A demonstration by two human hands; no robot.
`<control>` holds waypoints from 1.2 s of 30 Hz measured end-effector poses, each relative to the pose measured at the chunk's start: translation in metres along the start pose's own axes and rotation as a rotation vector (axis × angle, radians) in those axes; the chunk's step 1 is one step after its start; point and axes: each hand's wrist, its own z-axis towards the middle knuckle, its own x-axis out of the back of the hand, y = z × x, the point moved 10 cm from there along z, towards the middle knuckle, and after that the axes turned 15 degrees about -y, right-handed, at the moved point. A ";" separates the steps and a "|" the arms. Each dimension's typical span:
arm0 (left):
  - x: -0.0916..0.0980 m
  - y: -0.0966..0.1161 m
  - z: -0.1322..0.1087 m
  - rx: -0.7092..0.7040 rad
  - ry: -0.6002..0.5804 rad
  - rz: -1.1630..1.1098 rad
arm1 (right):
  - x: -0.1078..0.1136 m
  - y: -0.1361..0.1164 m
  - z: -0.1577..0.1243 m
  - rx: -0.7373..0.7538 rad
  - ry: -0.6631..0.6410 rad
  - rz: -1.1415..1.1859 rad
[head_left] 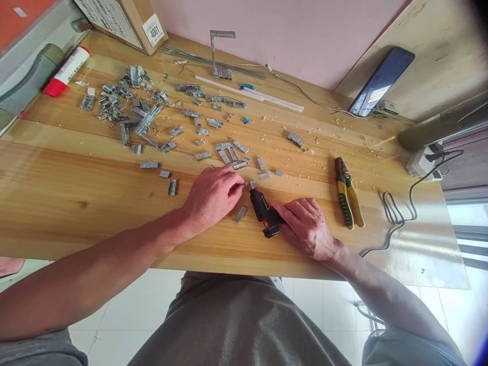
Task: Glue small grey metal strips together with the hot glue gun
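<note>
My right hand [307, 226] is wrapped round the handle of a black hot glue gun [267, 216], whose nozzle points away from me and to the left. Its tip meets or nearly meets a small grey block piece [253, 182] low over the wooden table. My left hand [215, 193] is closed in a pinch at the other end of that piece, and its fingertips partly cover it. Just below the fingers lies a loose grey block [240, 214]. More grey blocks [229, 152] are scattered beyond my left hand.
Grey pieces are heaped [129, 101] at the left. Green-and-yellow pliers [348, 195] lie at the right. Behind are thin wires [229, 67], white glue sticks [272, 99], an L-shaped grey model [213, 51], a cardboard box [129, 23] and a leaning phone [381, 81]. A cable [392, 223] crosses the right side.
</note>
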 end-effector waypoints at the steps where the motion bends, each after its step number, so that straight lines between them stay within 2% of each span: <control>1: 0.000 0.000 0.000 0.002 0.000 0.002 | 0.002 0.000 -0.001 -0.009 0.012 -0.013; 4: 0.000 0.000 0.001 0.002 -0.002 0.000 | 0.005 0.000 -0.002 -0.033 0.025 -0.036; 12: 0.000 0.000 0.002 -0.012 -0.011 -0.012 | -0.001 -0.007 0.004 0.018 -0.001 -0.029; 36: 0.002 0.001 0.000 -0.026 0.023 -0.007 | 0.001 -0.002 0.001 -0.002 -0.014 -0.042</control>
